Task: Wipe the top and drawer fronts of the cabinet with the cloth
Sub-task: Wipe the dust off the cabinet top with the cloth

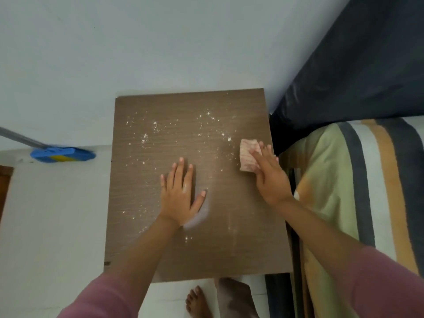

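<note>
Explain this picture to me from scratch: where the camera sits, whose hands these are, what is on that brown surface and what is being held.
There is no machine here. A person wears a camera on the head, so this single picture looks down along both arms.

The brown board is the top of a cabinet standing against a pale wall, with a bed and striped bedding to its right. White powdery specks are scattered over the cabinet top, mostly on the far half.

The left hand lies flat on the wood with fingers spread, holding nothing. The right hand presses a small pinkish cloth onto the top near its right edge.

A blue broom head rests by the wall at left, and a bare foot shows below.
</note>
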The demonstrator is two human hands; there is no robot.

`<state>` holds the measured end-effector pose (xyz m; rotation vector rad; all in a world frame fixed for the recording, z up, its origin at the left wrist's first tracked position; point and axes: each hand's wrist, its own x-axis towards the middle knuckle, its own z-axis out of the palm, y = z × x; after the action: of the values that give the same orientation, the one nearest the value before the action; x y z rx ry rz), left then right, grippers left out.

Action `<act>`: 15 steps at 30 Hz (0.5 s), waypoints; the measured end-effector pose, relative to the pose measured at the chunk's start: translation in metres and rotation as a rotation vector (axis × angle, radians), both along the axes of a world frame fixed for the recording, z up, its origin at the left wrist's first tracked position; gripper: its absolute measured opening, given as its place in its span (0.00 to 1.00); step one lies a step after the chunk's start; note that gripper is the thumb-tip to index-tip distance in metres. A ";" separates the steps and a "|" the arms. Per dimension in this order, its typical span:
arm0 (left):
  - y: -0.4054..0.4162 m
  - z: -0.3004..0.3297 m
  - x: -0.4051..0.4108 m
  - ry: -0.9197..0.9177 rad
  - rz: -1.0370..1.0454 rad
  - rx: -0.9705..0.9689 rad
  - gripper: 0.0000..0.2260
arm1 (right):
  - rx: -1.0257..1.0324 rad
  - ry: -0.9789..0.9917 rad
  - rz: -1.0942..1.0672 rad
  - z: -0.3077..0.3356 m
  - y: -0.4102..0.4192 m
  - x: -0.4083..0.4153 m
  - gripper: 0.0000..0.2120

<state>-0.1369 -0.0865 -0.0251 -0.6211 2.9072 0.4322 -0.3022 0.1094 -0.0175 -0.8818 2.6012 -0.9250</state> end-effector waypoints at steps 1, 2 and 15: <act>-0.009 -0.003 -0.011 -0.010 -0.001 -0.014 0.34 | -0.001 -0.002 -0.001 0.002 -0.011 -0.018 0.21; -0.017 -0.006 -0.021 -0.022 0.002 -0.027 0.34 | -0.001 0.006 0.002 0.004 -0.022 -0.036 0.21; -0.040 -0.027 -0.043 -0.054 0.018 -0.058 0.35 | 0.197 0.155 0.264 -0.036 -0.105 -0.164 0.23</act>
<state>-0.1794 -0.1269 -0.0518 -0.6565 2.8745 0.3289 -0.4660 0.0041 -0.0538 -1.2450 2.5592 -0.5409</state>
